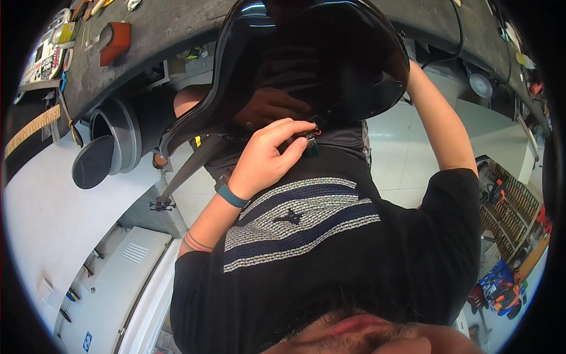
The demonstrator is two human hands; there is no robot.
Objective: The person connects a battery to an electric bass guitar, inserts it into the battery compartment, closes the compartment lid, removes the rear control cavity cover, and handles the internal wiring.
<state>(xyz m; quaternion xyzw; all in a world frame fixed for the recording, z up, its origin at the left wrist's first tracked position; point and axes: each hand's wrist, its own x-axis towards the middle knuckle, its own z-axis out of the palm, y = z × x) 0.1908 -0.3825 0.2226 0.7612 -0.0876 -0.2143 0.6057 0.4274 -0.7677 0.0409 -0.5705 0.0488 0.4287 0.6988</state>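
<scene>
Left hand (268, 154) at guitar's (318, 65) near edge

Your left fingers (303, 126) nearly meet at a green part (312, 148) and red wire (318, 131); whether they grip is unclear. Behind the guitar, your right hand's hold cannot be seen. The bin (131, 133) gapes, dark inside; a case (532, 200) holds small pieces; a box's (47, 65) print is unreadable.

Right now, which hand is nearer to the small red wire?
Left. The left hand is close beside the red wire; the right hand is farther away, hidden behind the black guitar.
</scene>
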